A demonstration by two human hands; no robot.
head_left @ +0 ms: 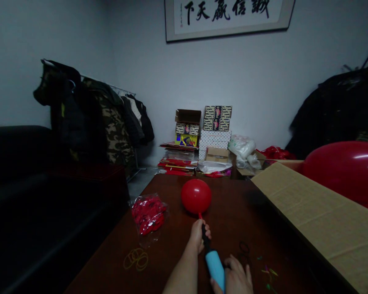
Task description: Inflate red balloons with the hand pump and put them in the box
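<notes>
A partly inflated red balloon [196, 196] stands out over the table, its neck fitted on the black nozzle of a hand pump. My left hand [199, 234] is closed around the balloon's neck and the nozzle. Below it, the light blue barrel of the balloon pump [215, 267] slants toward the bottom edge of the head view. My right hand [235, 277] is at the barrel's lower end, thumb on the left side and fingers on the right, gripping it. The pump's rear end is out of view. To the left lies a clear bag of red balloons [149, 214].
Yellow rubber bands [136, 259] lie on the dark brown table [168, 249]. Dark bands [244, 247] and coloured scraps [270, 270] are on the right. A cardboard box [322, 220] with a big red balloon [346, 169] borders the right side; stacked boxes [216, 139] stand behind.
</notes>
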